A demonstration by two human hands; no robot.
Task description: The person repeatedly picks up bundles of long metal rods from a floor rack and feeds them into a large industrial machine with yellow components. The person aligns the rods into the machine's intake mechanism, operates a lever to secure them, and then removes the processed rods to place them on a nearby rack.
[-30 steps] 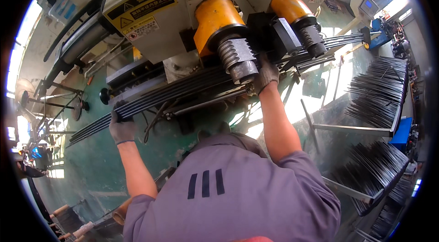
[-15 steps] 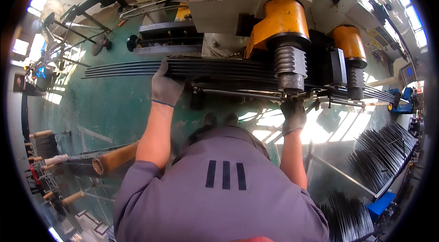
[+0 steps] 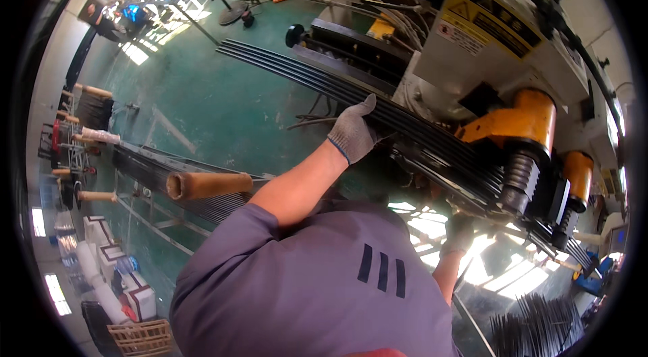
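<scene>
Several long, thin black rods [image 3: 290,72] lie side by side through the machine, their free ends sticking out toward the far left. My left hand [image 3: 352,133], in a grey knit glove, grips this row near its middle. Its thumb shows at the near side, while the fingers are hidden beneath the rods. Under the machine's near edge is my right hand [image 3: 459,230], also gloved. Bright light and the machine parts obscure its fingers, so I cannot tell what it touches. A ribbed metal roller [image 3: 518,181] under an orange housing [image 3: 533,117] stands above the rods.
A white machine body with a yellow warning label [image 3: 496,16] rises behind the rods. To the left, a cardboard tube [image 3: 209,185] lies across a rack of dark rods. More black rods [image 3: 536,323] are piled at lower right. A wicker basket [image 3: 140,338] stands at lower left.
The view has turned left, so the machine and rods now slant down to the right. My left hand stays on the rods; my right hand appears lower, slightly away from the roller.
</scene>
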